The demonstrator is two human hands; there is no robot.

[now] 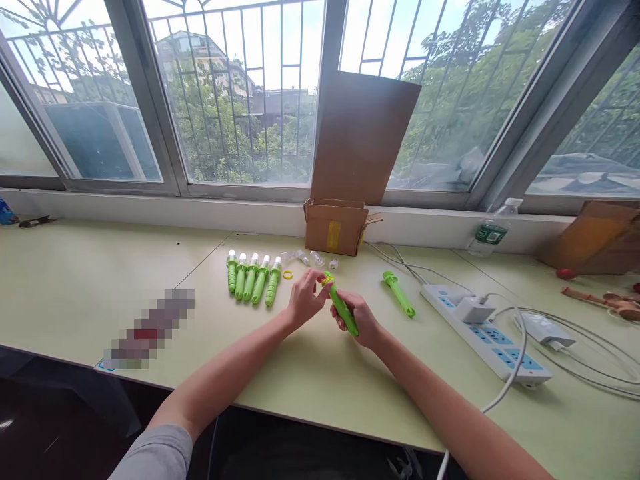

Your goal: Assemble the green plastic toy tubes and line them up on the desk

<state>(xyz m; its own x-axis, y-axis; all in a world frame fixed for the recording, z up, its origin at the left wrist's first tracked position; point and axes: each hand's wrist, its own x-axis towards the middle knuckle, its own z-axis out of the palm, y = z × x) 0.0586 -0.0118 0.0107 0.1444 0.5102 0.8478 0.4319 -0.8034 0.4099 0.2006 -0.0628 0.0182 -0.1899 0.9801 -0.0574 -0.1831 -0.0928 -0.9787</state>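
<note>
My right hand (359,319) is closed round the lower part of a green plastic tube (341,307), held slanted above the pale green table (90,280). My left hand (306,295) pinches at the tube's upper end, where a small yellow ring (327,281) sits. To the left, several finished green tubes with clear caps (253,277) lie in a row. A loose yellow ring (287,274) lies beside them. Another green tube without a cap (399,293) rests on the table to the right. Small clear caps (305,258) lie near the box.
An open cardboard box (334,227) stands against the window sill. A white power strip (487,337) with a plugged charger and cables lies at the right. A plastic bottle (493,232) stands on the sill. Wooden pieces (607,301) are at the far right.
</note>
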